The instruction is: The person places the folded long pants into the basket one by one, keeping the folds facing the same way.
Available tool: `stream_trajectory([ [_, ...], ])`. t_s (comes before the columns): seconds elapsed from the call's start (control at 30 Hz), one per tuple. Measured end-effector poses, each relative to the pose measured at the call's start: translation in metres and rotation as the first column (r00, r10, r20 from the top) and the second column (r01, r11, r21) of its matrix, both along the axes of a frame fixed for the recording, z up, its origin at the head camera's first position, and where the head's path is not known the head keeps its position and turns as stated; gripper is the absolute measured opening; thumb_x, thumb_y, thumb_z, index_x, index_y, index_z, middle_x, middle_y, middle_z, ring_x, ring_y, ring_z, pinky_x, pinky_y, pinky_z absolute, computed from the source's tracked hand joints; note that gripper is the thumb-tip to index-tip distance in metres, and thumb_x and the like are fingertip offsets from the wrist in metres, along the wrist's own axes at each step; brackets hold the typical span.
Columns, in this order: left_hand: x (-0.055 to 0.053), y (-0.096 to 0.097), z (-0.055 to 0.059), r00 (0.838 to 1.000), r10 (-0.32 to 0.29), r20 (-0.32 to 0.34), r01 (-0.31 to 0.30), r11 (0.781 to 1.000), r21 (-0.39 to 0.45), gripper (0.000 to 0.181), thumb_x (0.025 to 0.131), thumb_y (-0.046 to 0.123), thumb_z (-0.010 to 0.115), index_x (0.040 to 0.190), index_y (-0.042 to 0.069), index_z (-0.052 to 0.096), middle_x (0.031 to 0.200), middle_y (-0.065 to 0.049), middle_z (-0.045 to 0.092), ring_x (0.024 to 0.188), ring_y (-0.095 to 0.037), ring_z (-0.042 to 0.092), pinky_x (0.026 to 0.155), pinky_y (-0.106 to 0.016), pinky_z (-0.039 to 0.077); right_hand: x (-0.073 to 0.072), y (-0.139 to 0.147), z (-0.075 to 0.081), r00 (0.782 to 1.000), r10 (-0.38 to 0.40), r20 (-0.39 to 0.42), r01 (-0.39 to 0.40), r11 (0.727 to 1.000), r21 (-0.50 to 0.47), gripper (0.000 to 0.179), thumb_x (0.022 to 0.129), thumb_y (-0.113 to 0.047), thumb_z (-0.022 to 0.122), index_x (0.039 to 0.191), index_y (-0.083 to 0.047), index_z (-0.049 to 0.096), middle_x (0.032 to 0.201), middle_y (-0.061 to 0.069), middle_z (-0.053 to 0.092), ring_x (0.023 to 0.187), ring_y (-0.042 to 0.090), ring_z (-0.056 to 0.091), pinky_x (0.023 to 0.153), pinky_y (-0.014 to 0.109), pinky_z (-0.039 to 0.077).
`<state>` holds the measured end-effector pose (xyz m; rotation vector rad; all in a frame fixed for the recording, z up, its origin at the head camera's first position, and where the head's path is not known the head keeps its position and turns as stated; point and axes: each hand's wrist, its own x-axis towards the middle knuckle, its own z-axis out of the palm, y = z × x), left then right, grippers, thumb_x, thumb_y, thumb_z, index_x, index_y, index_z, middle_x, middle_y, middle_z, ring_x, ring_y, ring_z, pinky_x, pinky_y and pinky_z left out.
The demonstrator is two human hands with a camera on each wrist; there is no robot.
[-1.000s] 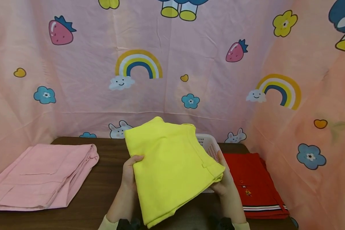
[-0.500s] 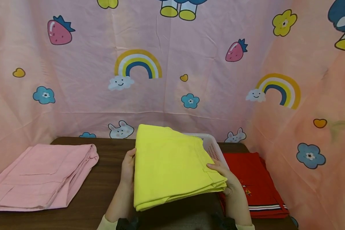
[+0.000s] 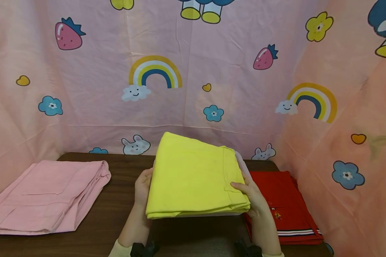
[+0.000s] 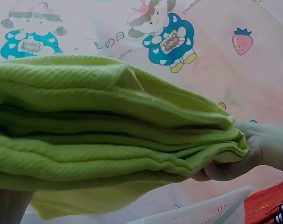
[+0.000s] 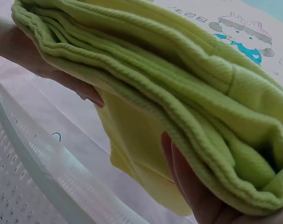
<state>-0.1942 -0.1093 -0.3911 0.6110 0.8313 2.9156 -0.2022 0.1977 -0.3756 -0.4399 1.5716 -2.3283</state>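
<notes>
A thick, folded pair of yellow pants [image 3: 193, 175] is held up in front of me between both hands. My left hand [image 3: 143, 187] grips its left edge, with fingers reaching underneath. My right hand [image 3: 255, 196] grips the right edge, thumb lying on top and fingers below. In the left wrist view the stacked layers of the yellow pants [image 4: 109, 121] show side-on, and the right hand [image 4: 246, 156] pinches the far end. In the right wrist view the right-hand fingers [image 5: 188, 186] support the bundle from beneath, and a loose yellow flap hangs down.
Behind the pants stands a white perforated plastic basket [image 3: 243, 165], mostly hidden. A folded pink garment [image 3: 48, 196] lies on the dark wooden table [image 3: 115, 214] at left. At right is a folded red garment [image 3: 287, 207] with striped trim. A patterned cloth backdrop [image 3: 193, 71] encloses the table.
The yellow pants have swung from a tilted pose to a squarer, flatter one, their lower edge rising and covering more of the basket. My right thumb has come onto the top.
</notes>
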Motion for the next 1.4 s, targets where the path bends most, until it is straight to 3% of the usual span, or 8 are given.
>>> stream_trajectory([
  [0.07,0.001,-0.002,0.003,0.991,-0.099,0.095,0.102,0.994,-0.031,0.037,0.103,0.018,0.02,0.109,0.002,0.053,0.095,-0.006,0.065,0.085,-0.017,0.066,0.074,-0.029,0.054,0.001,-0.001,0.001,0.999,-0.048,-0.002,0.048,0.998,0.028,0.07,0.096,0.001,0.047,0.151,-0.006,0.005,0.124,0.016,0.05,0.097,0.027,0.066,0.081,0.041,0.051],
  [0.23,0.001,-0.005,0.006,0.977,-0.034,0.212,0.09,0.962,-0.259,0.043,0.097,0.011,0.028,0.141,0.008,0.025,0.112,-0.005,0.056,0.098,-0.017,0.062,0.084,-0.032,0.051,0.004,-0.002,0.004,0.993,-0.121,0.006,0.121,0.99,0.072,0.072,0.095,0.001,0.05,0.151,-0.004,0.006,0.119,0.017,0.051,0.094,0.027,0.067,0.079,0.041,0.052],
  [0.43,-0.009,-0.012,0.001,0.988,-0.108,0.11,0.137,0.943,-0.303,0.067,0.093,-0.001,0.027,0.153,0.018,0.002,0.124,-0.005,0.047,0.105,-0.018,0.058,0.087,-0.033,0.049,0.005,-0.001,0.008,0.99,-0.139,0.005,0.138,0.987,0.078,0.075,0.094,0.001,0.05,0.154,-0.011,0.006,0.126,0.021,0.046,0.093,0.029,0.067,0.078,0.042,0.052],
  [0.57,-0.019,-0.012,0.001,0.993,-0.108,0.037,0.114,0.928,-0.355,0.077,0.089,-0.007,0.027,0.153,0.016,-0.008,0.125,-0.001,0.049,0.107,-0.016,0.057,0.087,-0.03,0.048,0.005,0.0,0.009,0.989,-0.151,0.007,0.15,0.984,0.093,0.076,0.094,0.0,0.049,0.155,-0.015,0.005,0.131,0.023,0.038,0.091,0.028,0.067,0.079,0.042,0.053],
  [0.87,-0.039,-0.01,0.011,0.993,-0.061,0.097,0.099,0.881,-0.463,0.086,0.085,-0.009,0.031,0.153,0.022,-0.01,0.141,-0.015,0.028,0.106,-0.014,0.057,0.087,-0.028,0.047,-0.006,0.006,0.015,0.988,-0.137,-0.065,0.147,0.97,0.191,0.066,0.097,-0.002,0.047,0.152,-0.01,0.012,0.123,0.022,0.044,0.087,0.026,0.068,0.076,0.043,0.054],
  [1.07,-0.049,-0.01,0.016,0.973,-0.01,0.231,0.136,0.834,-0.535,0.079,0.087,-0.004,0.037,0.155,0.02,0.003,0.122,-0.012,0.042,0.097,-0.016,0.057,0.08,-0.031,0.05,-0.015,0.008,0.019,0.989,-0.127,-0.071,0.141,0.96,0.241,0.064,0.098,-0.004,0.047,0.152,-0.009,0.012,0.119,0.021,0.048,0.084,0.027,0.069,0.075,0.042,0.054],
  [1.3,-0.056,-0.009,0.01,0.941,0.034,0.338,0.191,0.771,-0.607,0.083,0.086,-0.001,0.041,0.155,0.023,0.001,0.131,-0.015,0.037,0.1,-0.022,0.054,0.08,-0.035,0.049,-0.023,0.01,0.012,0.991,-0.134,-0.024,0.134,0.934,0.33,0.071,0.099,-0.004,0.047,0.155,-0.015,0.003,0.13,0.026,0.041,0.085,0.024,0.067,0.077,0.04,0.054],
  [1.4,-0.057,-0.007,0.005,0.94,0.036,0.338,0.205,0.734,-0.648,0.079,0.088,0.002,0.044,0.154,0.02,0.005,0.131,-0.017,0.04,0.101,-0.024,0.055,0.081,-0.038,0.049,-0.025,0.011,0.007,0.989,-0.144,-0.02,0.141,0.913,0.383,0.073,0.099,-0.004,0.047,0.155,-0.014,0.002,0.131,0.025,0.04,0.087,0.024,0.066,0.077,0.039,0.054],
])
